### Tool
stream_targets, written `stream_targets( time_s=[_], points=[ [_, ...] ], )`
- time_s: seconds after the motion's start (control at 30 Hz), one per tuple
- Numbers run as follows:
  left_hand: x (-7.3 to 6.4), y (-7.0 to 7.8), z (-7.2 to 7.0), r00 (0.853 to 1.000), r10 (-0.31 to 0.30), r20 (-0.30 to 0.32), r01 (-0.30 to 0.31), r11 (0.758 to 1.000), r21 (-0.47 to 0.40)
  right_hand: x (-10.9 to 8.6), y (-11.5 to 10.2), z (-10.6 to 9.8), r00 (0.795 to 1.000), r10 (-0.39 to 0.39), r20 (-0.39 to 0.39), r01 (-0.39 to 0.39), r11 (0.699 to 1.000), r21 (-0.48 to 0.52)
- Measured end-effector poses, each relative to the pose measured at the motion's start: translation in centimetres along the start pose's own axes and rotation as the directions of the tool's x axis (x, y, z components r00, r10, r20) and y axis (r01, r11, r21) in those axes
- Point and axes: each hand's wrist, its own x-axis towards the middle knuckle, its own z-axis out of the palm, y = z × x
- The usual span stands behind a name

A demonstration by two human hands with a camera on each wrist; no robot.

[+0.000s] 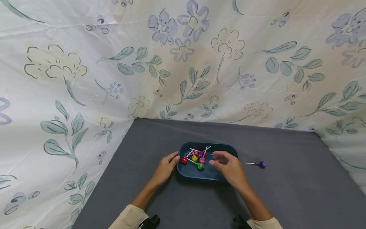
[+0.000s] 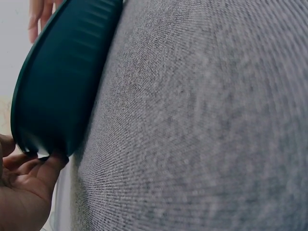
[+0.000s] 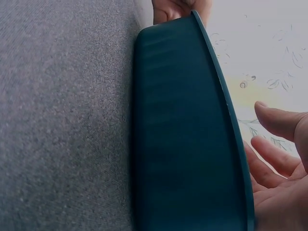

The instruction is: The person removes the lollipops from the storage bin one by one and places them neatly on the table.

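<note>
My left hand (image 1: 166, 168) grips the left end of a dark blue-green plastic tray (image 1: 207, 175), thumb over the rim and fingers against the outside wall. Inside, mostly toward the left, lies a loose heap of wrapped lollipops, among them a red lollipop (image 1: 184, 160), a yellow lollipop (image 1: 194, 158) and a green lollipop (image 1: 200, 166). Over the tray's right part hovers my right hand (image 1: 232, 170), its fingers spread and loosely bent, with nothing seen between them. In the right wrist view, thumb and fingers stand apart above the rim.
A purple lollipop (image 1: 262, 164) lies on the grey cloth (image 1: 286, 190) to the right of the tray, its white stick pointing left. Behind and on the left hangs a white curtain (image 1: 183, 63) with printed flowers and leaves.
</note>
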Motion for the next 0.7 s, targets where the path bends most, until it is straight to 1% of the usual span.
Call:
stream_targets(
  time_s=[0.17,0.3,0.37,0.5,0.7],
  points=[
    [0.0,0.0,0.0,1.0,0.013,0.004,-0.013,1.0,0.006,0.5,0.3,0.5,1.0,-0.006,0.002,0.006,1.0,-0.019],
    [0.0,0.0,0.1,1.0,0.019,-0.005,-0.019,1.0,0.02,0.8,0.5,1.0,1.0,-0.01,0.001,0.01,0.998,-0.057],
    [-0.1,0.0,0.2,1.0,0.008,-0.014,-0.008,1.0,0.017,0.9,0.6,1.2,1.0,-0.021,-0.001,0.021,0.997,-0.074],
    [-0.1,0.2,0.3,0.999,0.003,-0.035,-0.003,1.0,-0.004,1.2,0.6,1.6,0.999,-0.034,0.01,0.034,0.995,-0.095],
    [-0.2,0.4,0.4,0.999,0.005,-0.046,-0.007,0.999,-0.039,1.5,0.4,2.1,0.999,-0.006,0.051,0.012,0.993,-0.12]
  ],
)
